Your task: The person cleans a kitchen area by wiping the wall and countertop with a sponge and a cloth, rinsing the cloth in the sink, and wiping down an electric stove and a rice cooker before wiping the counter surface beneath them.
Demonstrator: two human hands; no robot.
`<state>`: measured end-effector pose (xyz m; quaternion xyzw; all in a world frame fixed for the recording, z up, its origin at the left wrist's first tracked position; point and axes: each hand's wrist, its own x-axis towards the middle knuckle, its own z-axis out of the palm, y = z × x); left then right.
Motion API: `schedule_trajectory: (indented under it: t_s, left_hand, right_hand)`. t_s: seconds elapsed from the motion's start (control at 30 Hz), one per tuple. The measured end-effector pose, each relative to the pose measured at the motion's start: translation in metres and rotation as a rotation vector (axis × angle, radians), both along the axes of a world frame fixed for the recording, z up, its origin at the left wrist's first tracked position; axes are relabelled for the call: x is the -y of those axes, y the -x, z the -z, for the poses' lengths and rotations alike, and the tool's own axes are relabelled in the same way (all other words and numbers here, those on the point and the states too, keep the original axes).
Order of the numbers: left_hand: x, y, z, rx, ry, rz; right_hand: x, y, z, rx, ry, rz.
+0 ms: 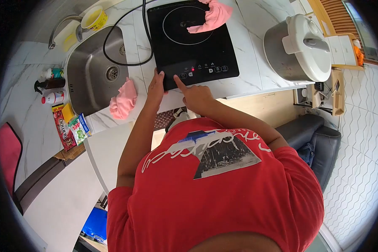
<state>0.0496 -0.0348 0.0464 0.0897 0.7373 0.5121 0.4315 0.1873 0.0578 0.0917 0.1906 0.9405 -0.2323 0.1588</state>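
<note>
A black induction cooktop (185,54) lies on the marble-patterned counter, with a small red light lit on its control panel. My left hand (156,86) holds its front left corner, fingers along the edge. Beside the panel, the index finger of my right hand (196,98) is stretched out, its tip at the panel's left end. The other fingers of that hand are curled, and nothing shows in them. A pink cloth (214,16) rests across the cooktop's far right part. Another crumpled pink cloth (124,101) sits at the sink's edge, left of my left hand.
A steel sink (86,94) with a faucet (63,26) and a yellow tub (94,18) is at left. Bottles (53,98) and packets (65,128) stand nearby. A black cord (113,29) loops over the sink. A large pressure cooker (300,48) stands at right.
</note>
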Motion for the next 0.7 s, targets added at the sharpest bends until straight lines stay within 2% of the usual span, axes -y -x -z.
schedule_trajectory:
  t_s: [0.7]
  left_hand:
    - [0.0015,0.003,0.007,0.026,-0.001,0.031]
  right_hand:
    - [-0.0014,-0.0063,-0.0014,-0.067,0.021,0.031]
